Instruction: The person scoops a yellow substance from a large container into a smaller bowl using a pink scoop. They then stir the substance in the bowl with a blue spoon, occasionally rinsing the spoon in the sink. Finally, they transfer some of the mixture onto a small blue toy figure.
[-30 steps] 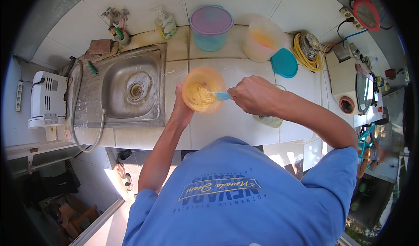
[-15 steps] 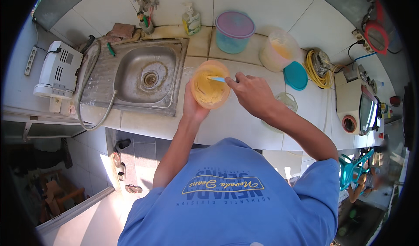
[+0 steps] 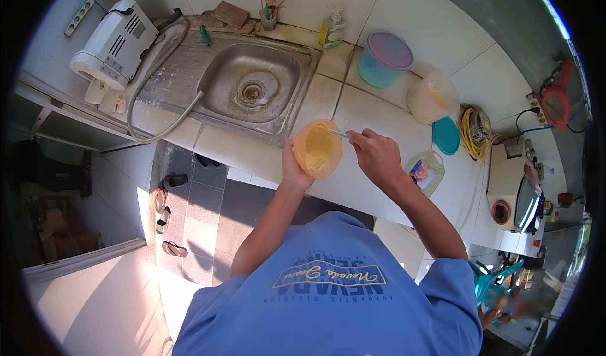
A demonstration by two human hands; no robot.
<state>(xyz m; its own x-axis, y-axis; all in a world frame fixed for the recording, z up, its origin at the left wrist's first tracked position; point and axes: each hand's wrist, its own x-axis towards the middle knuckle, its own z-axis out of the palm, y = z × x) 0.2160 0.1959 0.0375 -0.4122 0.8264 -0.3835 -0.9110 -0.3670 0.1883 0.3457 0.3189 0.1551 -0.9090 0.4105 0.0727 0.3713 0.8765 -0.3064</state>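
My left hand (image 3: 295, 166) is closed around the side of an orange bowl (image 3: 336, 157), which is tilted over the counter's front part. Thick yellow batter (image 3: 317, 153) coats the inside of the bowl. In my right hand (image 3: 379, 157), the fingers pinch the light blue handle of a slim utensil (image 3: 339, 133). Its tip reaches into the batter at the bowl's far rim, so I cannot tell whether it is a spoon or a spatula. Right of my right hand lies a pale green cutting board (image 3: 434, 174) with a white, pink and blue item on it.
A steel sink (image 3: 211, 103) with a grey hose (image 3: 142, 129) is at the left, beside a white appliance (image 3: 117, 47). Along the back stand a soap bottle (image 3: 331, 29), a purple-lidded tub (image 3: 380, 62), a translucent container (image 3: 429, 100), a turquoise lid (image 3: 445, 135) and a coiled yellow hose (image 3: 468, 135).
The view has swung, so the counter items sit farther right. The bowl is now tipped more, and the utensil has moved from the middle of the batter to the far rim.
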